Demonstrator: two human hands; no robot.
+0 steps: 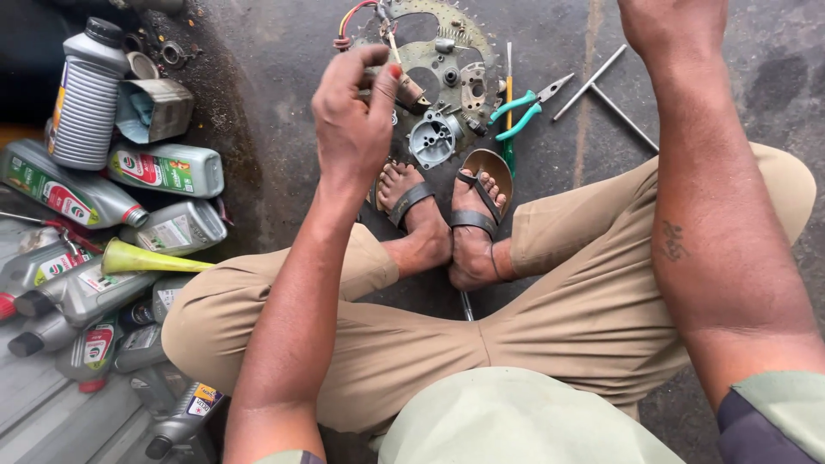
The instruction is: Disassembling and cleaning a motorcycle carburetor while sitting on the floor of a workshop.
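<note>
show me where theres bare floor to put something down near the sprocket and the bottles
Bare floor lies between the oil bottles and the sprocket. More lies right of the T-wrench, past the right forearm. Crowded: the bottle pile with the yellow funnel, and around the pliers by the feet. The left hand pinches a small part.

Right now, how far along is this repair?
Parts already lie loose on the ground: a sprocket with a metal housing on it, pliers beside them. The left hand pinches a small part, too small to identify. The right hand is cut off by the frame edge. Nothing looks put back together.
</note>
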